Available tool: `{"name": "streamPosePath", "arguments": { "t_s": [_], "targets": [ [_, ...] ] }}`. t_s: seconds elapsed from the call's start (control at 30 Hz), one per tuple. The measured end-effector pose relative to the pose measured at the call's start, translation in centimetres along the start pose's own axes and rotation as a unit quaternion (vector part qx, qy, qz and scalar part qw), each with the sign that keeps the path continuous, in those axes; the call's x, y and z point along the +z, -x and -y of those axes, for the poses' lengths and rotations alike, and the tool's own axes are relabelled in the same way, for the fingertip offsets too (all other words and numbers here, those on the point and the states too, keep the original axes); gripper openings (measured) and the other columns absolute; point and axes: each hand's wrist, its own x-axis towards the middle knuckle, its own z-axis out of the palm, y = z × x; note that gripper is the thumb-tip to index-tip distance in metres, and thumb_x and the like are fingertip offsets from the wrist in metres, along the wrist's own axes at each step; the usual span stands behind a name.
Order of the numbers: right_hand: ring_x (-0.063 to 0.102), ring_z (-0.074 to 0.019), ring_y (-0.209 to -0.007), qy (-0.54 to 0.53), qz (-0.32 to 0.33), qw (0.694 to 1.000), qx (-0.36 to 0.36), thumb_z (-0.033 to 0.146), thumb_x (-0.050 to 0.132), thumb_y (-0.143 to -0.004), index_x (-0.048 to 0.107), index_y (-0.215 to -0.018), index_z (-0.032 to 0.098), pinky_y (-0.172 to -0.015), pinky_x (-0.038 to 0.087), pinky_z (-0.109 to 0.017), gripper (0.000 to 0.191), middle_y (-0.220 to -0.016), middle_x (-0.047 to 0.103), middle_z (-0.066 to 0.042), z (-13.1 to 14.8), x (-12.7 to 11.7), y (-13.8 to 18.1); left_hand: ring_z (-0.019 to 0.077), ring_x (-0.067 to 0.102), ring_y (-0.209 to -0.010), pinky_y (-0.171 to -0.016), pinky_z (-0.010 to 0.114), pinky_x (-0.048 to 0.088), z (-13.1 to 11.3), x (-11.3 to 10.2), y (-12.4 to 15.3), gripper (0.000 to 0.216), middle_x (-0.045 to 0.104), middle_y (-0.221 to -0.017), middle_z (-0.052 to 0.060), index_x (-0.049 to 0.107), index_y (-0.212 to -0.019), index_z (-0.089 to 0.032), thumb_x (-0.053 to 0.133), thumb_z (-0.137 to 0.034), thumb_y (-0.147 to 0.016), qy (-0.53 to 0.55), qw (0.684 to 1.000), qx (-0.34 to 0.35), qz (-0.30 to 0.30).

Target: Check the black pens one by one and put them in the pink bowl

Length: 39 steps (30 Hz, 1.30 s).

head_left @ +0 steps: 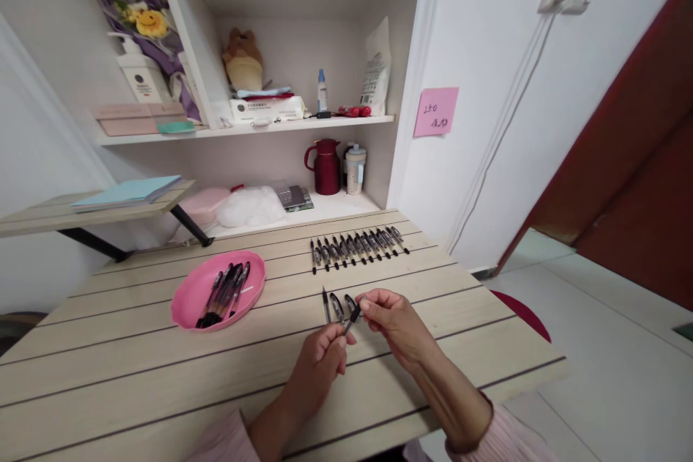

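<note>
My left hand [320, 361] is closed around the lower barrel of a black pen [352, 317], which slants up to the right. At its upper end, the thumb and fingers of my right hand [394, 321] pinch together and hide the tip. Just beyond my hands lie a slim uncapped pen [325, 304] and a dark pen cap [336, 306], with another cap [349, 301] partly behind the held pen. Farther back, several black pens and caps [357, 249] form a neat row on the slatted table [178, 382].
Left of my hands stands a pink dish [181, 303] with several pens [224, 292] in it. A raised wooden shelf [32, 216] bears blue paper [130, 192]. At the back, a red jug [327, 167] and a pale cup [354, 170] stand in the white cabinet [303, 128].
</note>
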Motion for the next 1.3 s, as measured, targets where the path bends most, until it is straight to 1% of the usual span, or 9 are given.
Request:
{"name": "streamPosePath", "arguments": {
  "t_s": [0.1, 0.27, 0.43, 0.6, 0.73, 0.93, 1.1, 1.23, 1.3],
  "targets": [
    [0.035, -0.0051, -0.042, -0.001, -0.017, 1.0, 0.003, 0.035, 0.076, -0.053, 0.059, -0.058, 0.015, -0.043, 0.024, -0.021, 0.027, -0.047, 0.051, 0.004, -0.01, 0.17, -0.01, 0.0066, 0.027, -0.041, -0.042, 0.02, 0.019, -0.09, -0.01, 0.11, 0.024, 0.043, -0.047, -0.007, 0.057, -0.086, -0.015, 0.05, -0.036, -0.077, 0.013, 1.0, -0.004, -0.001],
    [0.045, -0.0078, -0.051, -0.029, 0.043, 0.998, 0.028, 0.036, 0.075, -0.057, 0.067, -0.08, 0.016, -0.047, 0.029, -0.021, 0.032, -0.065, 0.061, -0.001, 0.5, 0.38, 0.26, 0.0054, 0.022, -0.038, -0.041, 0.02, 0.015, -0.27, 0.1, 0.22, 0.023, 0.041, -0.047, -0.008, 0.056, -0.087, -0.015, 0.049, -0.036, -0.078, 0.035, 0.999, -0.019, 0.005],
    [0.034, -0.0048, -0.042, -0.013, 0.0, 1.0, 0.022, 0.036, 0.076, -0.054, 0.059, -0.057, 0.015, -0.042, 0.022, -0.021, 0.027, -0.046, 0.049, 0.005, 0.27, 0.3, 0.22, 0.0059, 0.024, -0.039, -0.041, 0.02, 0.016, -0.15, 0.16, 0.25, 0.022, 0.042, -0.046, -0.007, 0.056, -0.086, -0.015, 0.049, -0.034, -0.077, 0.025, 0.999, -0.024, 0.006],
    [0.041, -0.0054, -0.047, -0.023, 0.021, 0.999, 0.038, 0.035, 0.075, -0.056, 0.065, -0.079, 0.015, -0.042, 0.023, -0.019, 0.032, -0.064, 0.059, 0.001, 0.43, 0.05, 0.34, 0.0058, 0.023, -0.039, -0.041, 0.02, 0.016, -0.03, 0.06, 0.19, 0.023, 0.041, -0.047, -0.007, 0.056, -0.086, -0.015, 0.048, -0.034, -0.078, 0.02, 1.0, -0.019, 0.011],
    [0.03, -0.0029, -0.038, -0.033, -0.022, 0.999, 0.027, 0.033, 0.077, -0.053, 0.056, -0.059, 0.015, -0.039, 0.016, -0.019, 0.028, -0.044, 0.044, 0.007, -0.05, 0.1, 0.28, 0.0065, 0.025, -0.041, -0.042, 0.019, 0.017, 0.09, 0.06, 0.09, 0.023, 0.041, -0.047, -0.007, 0.056, -0.087, -0.015, 0.048, -0.034, -0.078, 0.013, 1.0, -0.018, 0.014],
    [0.034, -0.0031, -0.041, -0.058, 0.045, 0.997, 0.037, 0.035, 0.073, -0.059, 0.063, -0.08, 0.015, -0.039, 0.018, -0.019, 0.031, -0.058, 0.055, 0.003, 0.12, 0.18, 0.24, 0.0062, 0.025, -0.04, -0.042, 0.02, 0.018, 0.05, -0.05, 0.09, 0.024, 0.041, -0.046, -0.007, 0.057, -0.087, -0.015, 0.048, -0.035, -0.078, 0.006, 1.0, -0.014, 0.008],
    [0.03, -0.0029, -0.038, -0.039, 0.0, 0.998, 0.039, 0.034, 0.076, -0.053, 0.057, -0.061, 0.015, -0.038, 0.016, -0.019, 0.029, -0.044, 0.045, 0.007, 0.19, 0.23, 0.17, 0.0072, 0.028, -0.043, -0.043, 0.02, 0.02, 0.02, -0.18, 0.12, 0.022, 0.042, -0.048, -0.006, 0.057, -0.085, -0.015, 0.049, -0.034, -0.078, -0.005, 1.0, -0.015, 0.01],
    [0.034, -0.0031, -0.041, -0.041, 0.052, 0.996, 0.055, 0.036, 0.075, -0.057, 0.06, -0.074, 0.016, -0.039, 0.019, -0.019, 0.03, -0.061, 0.057, 0.002, 0.41, 0.28, 0.32, 0.007, 0.027, -0.042, -0.043, 0.02, 0.019, 0.02, -0.17, 0.1, 0.022, 0.041, -0.047, -0.007, 0.057, -0.085, -0.015, 0.048, -0.033, -0.078, -0.003, 1.0, -0.011, 0.009],
    [0.033, -0.0026, -0.04, -0.045, 0.058, 0.996, 0.053, 0.036, 0.074, -0.057, 0.06, -0.073, 0.015, -0.039, 0.018, -0.019, 0.03, -0.059, 0.055, 0.003, 0.36, 0.26, 0.31, 0.0069, 0.027, -0.041, -0.043, 0.02, 0.019, 0.0, -0.17, 0.1, 0.022, 0.042, -0.047, -0.007, 0.057, -0.085, -0.015, 0.047, -0.033, -0.078, -0.006, 1.0, -0.01, 0.009]
  ]
}}
